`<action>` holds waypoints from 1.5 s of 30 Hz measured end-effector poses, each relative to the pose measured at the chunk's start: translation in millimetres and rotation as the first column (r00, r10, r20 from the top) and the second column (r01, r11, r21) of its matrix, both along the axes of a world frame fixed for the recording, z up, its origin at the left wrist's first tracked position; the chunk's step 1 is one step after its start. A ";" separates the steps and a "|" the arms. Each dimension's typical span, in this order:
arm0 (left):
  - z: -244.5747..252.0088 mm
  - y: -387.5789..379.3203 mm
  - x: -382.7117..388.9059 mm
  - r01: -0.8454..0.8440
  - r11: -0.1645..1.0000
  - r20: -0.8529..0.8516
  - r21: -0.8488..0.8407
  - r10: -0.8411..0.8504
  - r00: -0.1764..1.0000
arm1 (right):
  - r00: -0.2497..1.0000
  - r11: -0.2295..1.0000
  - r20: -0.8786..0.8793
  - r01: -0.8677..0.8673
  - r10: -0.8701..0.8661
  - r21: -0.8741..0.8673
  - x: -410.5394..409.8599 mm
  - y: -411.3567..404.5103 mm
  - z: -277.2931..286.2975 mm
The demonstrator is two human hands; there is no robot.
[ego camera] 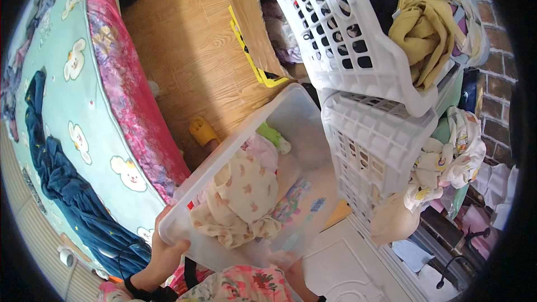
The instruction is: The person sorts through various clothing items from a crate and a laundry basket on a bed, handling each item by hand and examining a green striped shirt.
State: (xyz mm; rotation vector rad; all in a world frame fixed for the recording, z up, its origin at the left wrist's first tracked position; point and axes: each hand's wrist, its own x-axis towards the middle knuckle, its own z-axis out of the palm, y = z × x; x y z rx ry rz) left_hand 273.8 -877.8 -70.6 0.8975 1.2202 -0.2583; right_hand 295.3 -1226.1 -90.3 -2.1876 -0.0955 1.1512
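Observation:
A translucent plastic storage bin is tilted in front of me, with a cream patterned cloth, a pink cloth and a green item inside. My left hand grips the bin's near left corner, its thumb over the rim. Behind the bin's lower wall, my right hand shows blurred through the plastic and seems to support it from outside; its fingers are partly hidden.
A bed with a dark blue garment lies left. White laundry baskets holding clothes, a mustard cloth among them, stand right. Beyond the bin are a cardboard box and a yellow slipper on the wooden floor. A white door is lower right.

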 end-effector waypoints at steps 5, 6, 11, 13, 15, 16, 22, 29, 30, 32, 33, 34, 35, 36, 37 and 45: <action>19.6 12.8 -7.2 -0.162 0.984 -0.050 0.072 0.166 0.985 | 0.876 0.899 -0.247 0.437 -0.415 0.040 50.4 53.5 17.8; 23.0 20.9 -9.7 -0.157 0.984 -0.072 0.084 0.163 0.984 | 0.867 0.910 -0.308 0.415 -0.392 0.012 65.9 69.5 21.2; 45.9 63.6 -5.8 -0.362 0.912 -0.188 0.194 0.396 0.899 | 0.951 0.990 -0.282 0.140 -0.127 0.029 88.2 99.2 9.6; 44.8 86.3 -9.1 -0.385 0.903 -0.127 0.192 0.411 0.903 | 0.951 0.987 -0.294 0.130 -0.096 0.098 97.4 121.6 16.0; 47.7 109.5 -2.7 -0.480 0.855 -0.004 0.197 0.490 0.872 | 0.950 0.978 -0.305 0.122 -0.067 0.167 106.2 146.8 26.0; 50.5 121.1 3.3 -0.475 0.860 0.016 0.183 0.481 0.877 | 0.935 0.968 -0.336 0.180 -0.112 0.177 110.3 162.2 35.3; 32.6 197.7 30.4 -0.620 0.769 0.224 0.156 0.584 0.780 | 0.863 0.961 -0.489 0.230 -0.127 0.155 138.5 196.9 37.8; -45.7 285.3 125.4 -0.752 0.658 0.276 -0.031 0.729 0.626 | 0.881 0.973 -0.464 0.177 -0.090 0.148 151.8 220.0 20.1; -64.9 297.9 144.4 -0.744 0.665 0.321 -0.060 0.719 0.617 | 0.885 0.977 -0.458 0.158 -0.077 0.142 151.0 219.6 14.1; -107.8 315.6 181.9 -0.455 0.844 0.457 0.283 0.298 0.838 | 0.857 0.975 -0.502 0.198 -0.120 0.105 149.8 220.1 6.5; -126.0 323.4 199.4 -0.015 0.586 0.160 0.810 -0.197 0.967 | 0.826 0.968 -0.538 0.241 -0.170 0.064 150.3 219.9 4.6; -144.5 331.8 216.1 0.166 0.144 -0.116 0.976 -0.303 0.946 | 0.826 0.970 -0.540 0.233 -0.160 0.068 151.6 219.0 2.6; -156.5 339.0 234.4 0.162 0.186 -0.095 0.969 -0.326 0.941 | 0.820 0.976 -0.548 0.216 -0.164 0.031 153.7 215.5 1.8; -180.2 352.7 260.0 0.356 0.308 -0.285 0.883 -0.251 0.925 | 0.821 0.980 -0.544 0.200 -0.175 -0.013 155.9 210.0 -0.4; -193.0 360.0 279.5 0.468 0.516 -0.282 0.718 -0.399 0.873 | 0.827 0.979 -0.530 0.202 -0.185 -0.027 155.7 197.2 -5.2; -341.7 408.0 326.6 -0.359 0.920 0.030 0.157 0.359 0.933 | 0.889 0.964 -0.375 0.250 -0.265 -0.087 141.2 138.8 -76.4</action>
